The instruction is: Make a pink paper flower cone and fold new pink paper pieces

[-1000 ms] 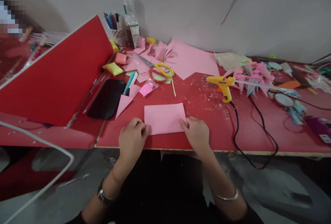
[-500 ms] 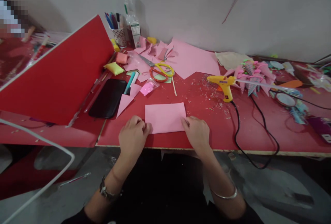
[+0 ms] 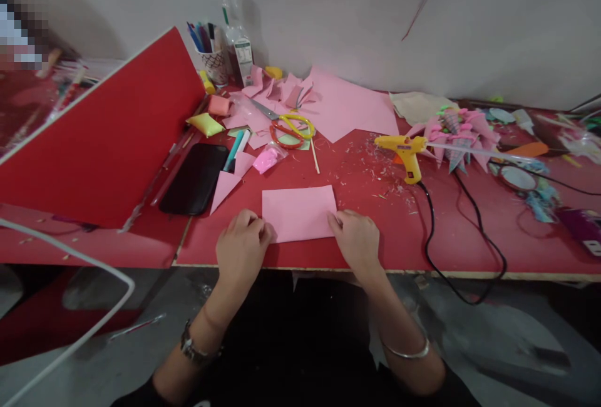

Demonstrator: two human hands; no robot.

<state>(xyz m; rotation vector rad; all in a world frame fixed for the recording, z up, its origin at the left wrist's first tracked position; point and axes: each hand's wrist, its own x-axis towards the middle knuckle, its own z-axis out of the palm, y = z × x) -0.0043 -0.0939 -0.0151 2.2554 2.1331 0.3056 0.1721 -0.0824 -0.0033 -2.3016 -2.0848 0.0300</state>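
Note:
A pink sheet of paper [image 3: 298, 213], apparently folded into a rectangle, lies flat near the front edge of the red table. At its lower left corner, my left hand [image 3: 243, 241] pinches the paper with curled fingers. My right hand [image 3: 357, 239] grips the right edge, thumb on top and the other fingers bent. Beyond the paper lie a thin stick [image 3: 315, 156], a pink clay packet [image 3: 269, 158] and scissors [image 3: 291, 128] with red and yellow handles. Small pink paper pieces [image 3: 226, 188] are left of it, beside a teal marker [image 3: 233, 151].
A black phone [image 3: 195, 178] lies beside a slanted red board [image 3: 126, 138]. A yellow glue gun [image 3: 404, 155] stands to the right, its black cord [image 3: 428, 238] hanging over the table edge. Behind are a large pink sheet [image 3: 352, 106], a pen cup [image 3: 215, 67], a bottle [image 3: 240, 50] and paper cones [image 3: 462, 138].
Both hands keep their hold at the paper's sides, and the paper stays in place on the table. Only a slight shift of the whole view shows.

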